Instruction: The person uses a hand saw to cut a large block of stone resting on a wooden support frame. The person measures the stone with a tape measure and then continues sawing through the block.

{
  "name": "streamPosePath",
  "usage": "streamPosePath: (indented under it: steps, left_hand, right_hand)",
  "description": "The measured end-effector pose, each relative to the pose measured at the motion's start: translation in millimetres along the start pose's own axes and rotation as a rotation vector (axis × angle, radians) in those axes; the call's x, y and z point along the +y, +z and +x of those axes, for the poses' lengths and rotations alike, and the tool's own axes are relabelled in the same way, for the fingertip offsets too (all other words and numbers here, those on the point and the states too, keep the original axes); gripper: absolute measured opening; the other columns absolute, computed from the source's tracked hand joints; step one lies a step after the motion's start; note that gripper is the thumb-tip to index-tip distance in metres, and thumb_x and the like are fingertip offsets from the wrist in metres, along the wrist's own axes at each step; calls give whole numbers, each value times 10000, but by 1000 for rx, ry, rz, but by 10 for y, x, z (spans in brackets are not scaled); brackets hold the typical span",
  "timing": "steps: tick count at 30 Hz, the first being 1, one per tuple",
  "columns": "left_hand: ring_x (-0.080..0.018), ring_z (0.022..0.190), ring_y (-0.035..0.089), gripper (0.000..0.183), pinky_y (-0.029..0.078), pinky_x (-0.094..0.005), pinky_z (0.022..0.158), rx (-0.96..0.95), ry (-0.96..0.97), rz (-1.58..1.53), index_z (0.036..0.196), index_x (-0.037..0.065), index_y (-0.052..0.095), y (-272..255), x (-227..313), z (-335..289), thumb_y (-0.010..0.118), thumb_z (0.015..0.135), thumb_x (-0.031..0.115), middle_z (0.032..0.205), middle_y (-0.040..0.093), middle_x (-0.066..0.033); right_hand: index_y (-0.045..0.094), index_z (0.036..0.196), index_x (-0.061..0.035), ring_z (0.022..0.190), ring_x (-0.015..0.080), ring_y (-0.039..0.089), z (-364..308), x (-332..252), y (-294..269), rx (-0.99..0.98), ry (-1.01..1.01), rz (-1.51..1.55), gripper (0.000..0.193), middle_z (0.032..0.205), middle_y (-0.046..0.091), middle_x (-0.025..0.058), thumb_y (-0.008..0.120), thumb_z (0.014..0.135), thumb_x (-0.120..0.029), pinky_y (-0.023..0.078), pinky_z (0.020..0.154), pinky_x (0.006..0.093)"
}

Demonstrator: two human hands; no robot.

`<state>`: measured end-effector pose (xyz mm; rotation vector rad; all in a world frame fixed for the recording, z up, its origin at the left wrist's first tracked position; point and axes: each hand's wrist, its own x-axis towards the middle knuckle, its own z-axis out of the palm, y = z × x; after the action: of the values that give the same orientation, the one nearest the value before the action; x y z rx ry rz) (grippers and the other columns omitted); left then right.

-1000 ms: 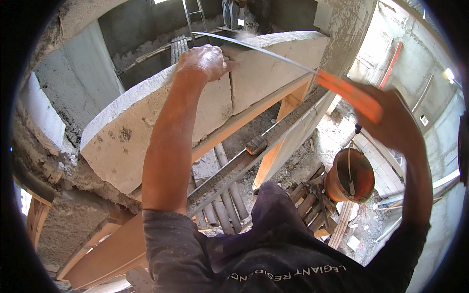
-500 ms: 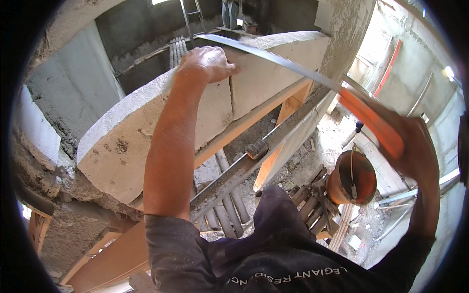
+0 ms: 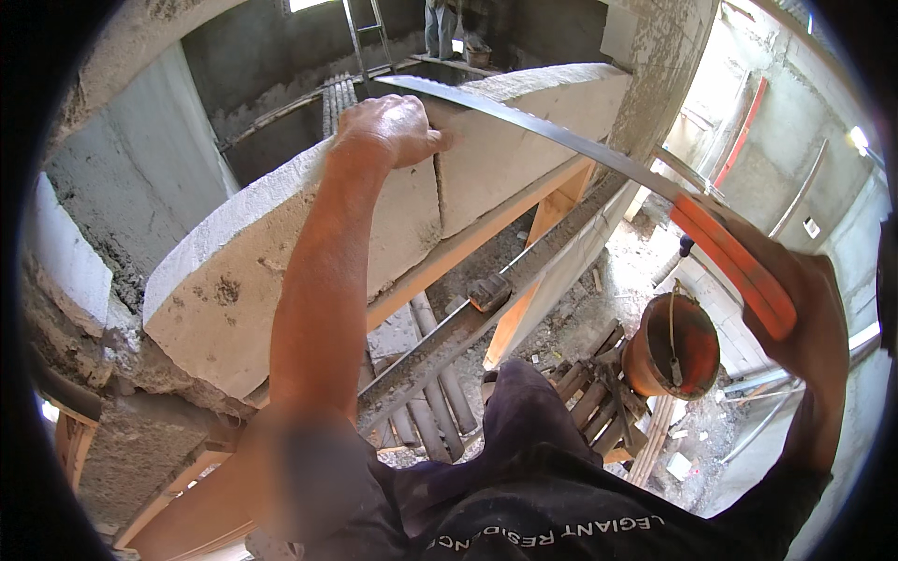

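the right hand (image 3: 804, 285) clutched the long silver metal saw (image 3: 571, 142), probably whippy, by its orange handle (image 3: 734, 266), the safest hold; the left hand (image 3: 388, 131), grip unclear, topped the pale curved slab (image 3: 234, 276).

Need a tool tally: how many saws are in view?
1: an orange-handled saw in the right hand, slanting toward the picture's upper left. Others may be hidden.
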<state>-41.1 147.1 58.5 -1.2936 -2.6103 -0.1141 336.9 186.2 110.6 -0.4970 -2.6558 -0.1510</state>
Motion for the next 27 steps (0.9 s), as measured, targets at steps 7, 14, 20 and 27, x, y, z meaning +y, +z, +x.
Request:
streamPosePath:
  steps: [7, 14, 20, 27]
  left_hand:
    - [-268, 1003, 616, 770, 468, -393, 887, -7, 26, -39, 1084, 31, 637, -82, 79, 0, 542, 711, 698, 1090, 645, -147]
    - [-267, 1052, 591, 757, 452, -405, 911, -19, -27, -15, 1146, 32, 587, -66, 57, -70, 550, 733, 666, 1137, 621, -139]
    - [-273, 1048, 593, 713, 452, -405, 899, -3, 1, -59, 1138, 31, 588, -144, 105, -118, 554, 745, 625, 1132, 621, -146]
    - [-262, 1034, 604, 692, 458, -404, 896, -63, -43, -50, 1118, 52, 612, -193, 50, -168, 560, 742, 630, 1122, 630, -133]
  right_hand:
    - [587, 1117, -37, 766, 347, 639, 1103, 121, 541, 16, -145, -132, 364, 792, 634, 217, 559, 782, -177, 486, 742, 454]
    - [551, 1225, -144, 834, 328, 646, 54, -11, 77, 19, 32, -21, 480, 946, 667, 137, 573, 750, -77, 508, 780, 399]
    - [601, 1068, -70, 785, 374, 624, 907, 100, 428, -43, -11, -94, 307, 820, 633, 220, 553, 773, -138, 489, 745, 451]
    - [585, 1136, -85, 757, 365, 629, 719, 145, 373, -49, -14, -3, 412, 851, 639, 206, 567, 725, -76, 492, 731, 431]
